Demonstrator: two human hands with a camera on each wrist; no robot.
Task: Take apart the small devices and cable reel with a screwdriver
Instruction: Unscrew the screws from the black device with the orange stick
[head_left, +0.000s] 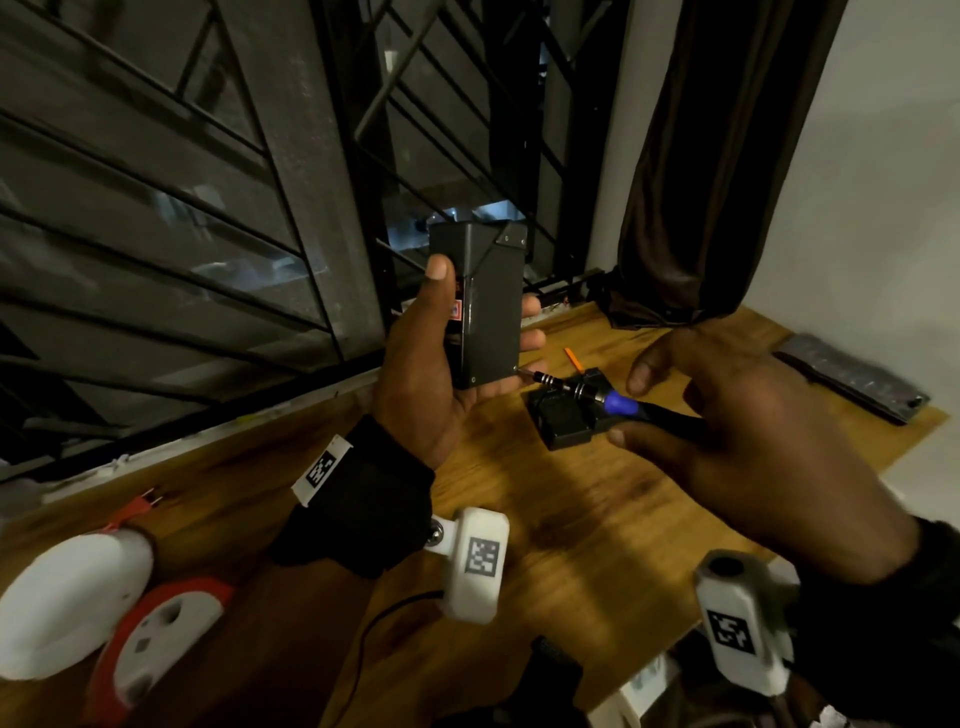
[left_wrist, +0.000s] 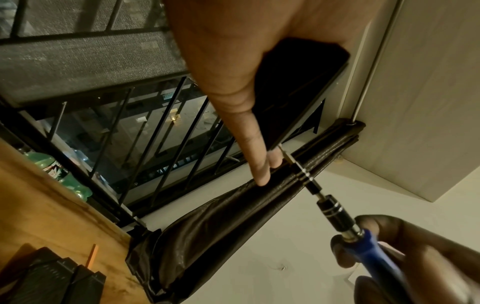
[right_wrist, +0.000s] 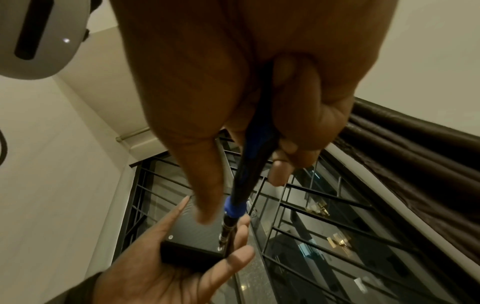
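My left hand (head_left: 457, 338) grips a black box-shaped device (head_left: 488, 306) upright above the wooden table (head_left: 597, 519), thumb on its left face and fingers wrapped round the right side. My right hand (head_left: 727, 426) holds a screwdriver (head_left: 618, 402) with a blue and black handle. Its tip sits at the screw in the device's lower right corner (head_left: 517, 369). The right wrist view shows the same black device (right_wrist: 194, 232) in the left palm with the screwdriver (right_wrist: 233, 207) bit on a corner screw. The left wrist view shows the screwdriver (left_wrist: 337, 216) shaft meeting the device (left_wrist: 298, 92) edge.
A second small black device (head_left: 563, 415) lies on the table under the screwdriver, with an orange stick (head_left: 571, 358) behind it. A red and white cable reel (head_left: 156, 629) and a white casing (head_left: 67, 603) lie at the lower left. A dark flat case (head_left: 852, 384) lies at the right edge.
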